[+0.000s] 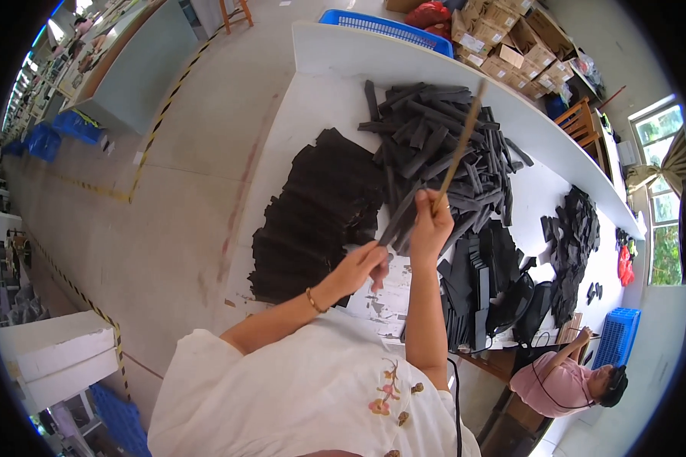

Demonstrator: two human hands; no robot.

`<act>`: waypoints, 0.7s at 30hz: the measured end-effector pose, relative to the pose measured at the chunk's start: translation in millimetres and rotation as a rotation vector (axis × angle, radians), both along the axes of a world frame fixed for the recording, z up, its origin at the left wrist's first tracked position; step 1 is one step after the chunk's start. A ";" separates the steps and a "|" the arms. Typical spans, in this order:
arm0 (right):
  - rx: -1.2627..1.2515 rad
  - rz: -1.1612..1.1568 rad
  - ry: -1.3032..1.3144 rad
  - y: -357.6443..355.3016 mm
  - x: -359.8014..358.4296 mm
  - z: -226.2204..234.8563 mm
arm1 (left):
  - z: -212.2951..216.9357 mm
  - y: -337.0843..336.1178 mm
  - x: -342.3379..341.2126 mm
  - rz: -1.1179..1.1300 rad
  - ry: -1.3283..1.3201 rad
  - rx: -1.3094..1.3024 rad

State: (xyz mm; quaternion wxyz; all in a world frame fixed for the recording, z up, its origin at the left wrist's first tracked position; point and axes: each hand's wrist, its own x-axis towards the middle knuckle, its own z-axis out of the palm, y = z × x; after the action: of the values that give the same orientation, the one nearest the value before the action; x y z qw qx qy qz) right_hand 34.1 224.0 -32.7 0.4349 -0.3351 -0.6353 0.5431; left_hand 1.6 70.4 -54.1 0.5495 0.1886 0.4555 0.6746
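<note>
My right hand (pixel 432 225) is closed round a thin tan stick (pixel 461 152) that points up and away over the table. Between both hands stretches a narrow dark grey strip, apparently cloth (pixel 401 219). Its lower end is in my closed left hand (pixel 367 265); its upper end meets the right thumb. Beyond the hands lies a loose heap of similar dark strips (pixel 442 145). To the left, flat black pieces with ragged edges (pixel 312 217) are spread in overlapping layers, close to my left hand.
The white table (pixel 282 129) has a raised back panel (pixel 404 61). Stacked black pieces (pixel 495 259) and another black pile (pixel 572 236) lie to the right. A person in pink (pixel 560 385) sits at the right end. Beyond stand a blue basket (pixel 389 32) and cardboard boxes (pixel 511 53).
</note>
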 end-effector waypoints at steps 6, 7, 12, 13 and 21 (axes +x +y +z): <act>-0.320 -0.085 0.321 39.5 -7.4 18.4 | -38.2 -45.8 36.5 -0.551 0.078 -0.178; -0.276 -0.046 0.194 47.9 -3.7 18.7 | -40.5 -55.2 38.0 -0.480 -0.019 -0.177; -0.056 0.193 -0.190 9.1 5.9 23.9 | 27.5 10.4 -45.5 0.466 0.274 0.120; -0.050 0.230 -0.204 -0.5 6.3 21.8 | 32.7 25.5 -55.8 0.477 0.255 0.160; -0.029 0.332 -0.154 -25.2 10.1 1.8 | 4.7 47.4 -69.6 0.417 -0.327 0.167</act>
State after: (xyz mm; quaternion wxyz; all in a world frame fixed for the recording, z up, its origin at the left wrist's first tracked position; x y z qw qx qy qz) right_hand 44.2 198.8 -30.9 0.2843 -0.2724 -0.7055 0.5892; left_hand -68.0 117.8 -49.4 0.4478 0.0241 0.3325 0.8297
